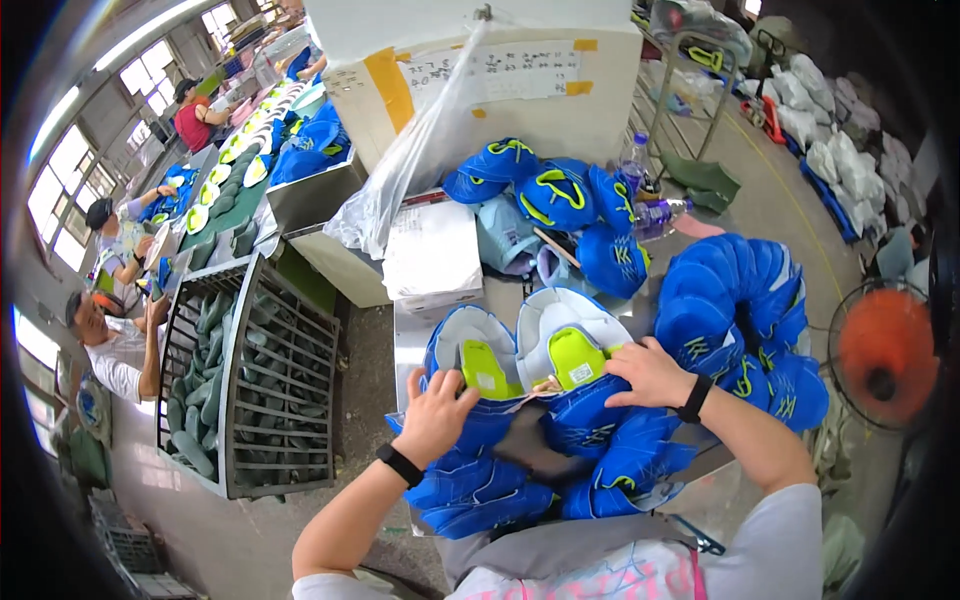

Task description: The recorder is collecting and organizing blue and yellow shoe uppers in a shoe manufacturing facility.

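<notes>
Shoe uppers [546, 328] look blue outside, grey and lime inside.

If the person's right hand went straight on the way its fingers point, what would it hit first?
The right hand would probably meet the right-hand pale-lined blue shoe upper first, at its near right side; fingertips seem to touch it, though depth is unclear.

Two hands [435, 412] now on two uppers [463, 325], two wristbands [400, 466], two bottles [633, 162] at two o'clock, one fan [885, 345] at three, one cage [234, 385] at nine
</notes>
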Tool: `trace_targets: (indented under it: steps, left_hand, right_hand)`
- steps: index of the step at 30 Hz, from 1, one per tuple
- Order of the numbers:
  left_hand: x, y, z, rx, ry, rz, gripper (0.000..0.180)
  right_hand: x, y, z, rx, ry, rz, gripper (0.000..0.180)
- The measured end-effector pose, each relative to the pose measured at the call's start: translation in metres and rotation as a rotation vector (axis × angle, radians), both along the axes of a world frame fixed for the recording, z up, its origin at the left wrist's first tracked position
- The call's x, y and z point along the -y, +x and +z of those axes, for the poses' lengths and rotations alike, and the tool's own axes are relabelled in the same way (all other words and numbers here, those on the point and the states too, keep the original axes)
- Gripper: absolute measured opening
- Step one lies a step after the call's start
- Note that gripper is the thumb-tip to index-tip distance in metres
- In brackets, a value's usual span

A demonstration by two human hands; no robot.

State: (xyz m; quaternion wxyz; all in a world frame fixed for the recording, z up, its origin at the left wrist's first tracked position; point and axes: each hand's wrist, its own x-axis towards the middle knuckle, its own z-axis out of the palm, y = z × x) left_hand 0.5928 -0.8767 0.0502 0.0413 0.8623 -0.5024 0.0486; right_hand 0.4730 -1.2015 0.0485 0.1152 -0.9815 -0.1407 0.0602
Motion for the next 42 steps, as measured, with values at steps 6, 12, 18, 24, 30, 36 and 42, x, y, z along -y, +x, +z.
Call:
trace_targets:
  steps: [6,12,18,24,30,36,42]
  left_hand:
    - [0.065,-0.009,-0.027,-0.055,0.306,-0.171,0.025]
    - [0.108,-0.005,-0.065,-0.172,0.431,0.071,0.019]
    - [0.116,-0.004,-0.093,-0.024,0.315,0.019,0.017]
    - [0.11,0.027,-0.05,-0.354,0.279,0.176,0.02]
    - [0.092,0.037,-0.031,-0.976,-0.292,0.228,0.023]
    - [0.098,0.014,-0.019,-1.396,-0.739,0.227,0.022]
    - [0.095,0.003,0.009,-1.156,-0.58,0.089,0.018]
  right_hand:
    - [-0.022,0.013,0.001,0.185,-0.123,0.225,0.023]
    - [-0.066,0.027,0.007,-0.173,-0.163,0.072,0.025]
    - [-0.073,0.069,-0.035,-0.017,-0.313,0.278,0.018]
    - [-0.059,0.056,-0.016,-0.474,-0.216,0.204,0.026]
    - [-0.061,0.06,-0.013,-0.545,-0.253,0.153,0.023]
    - [-0.064,0.068,-0.014,-0.313,-0.083,-0.091,0.028]
    - [-0.052,0.06,-0.03,-0.229,-0.052,-0.045,0.017]
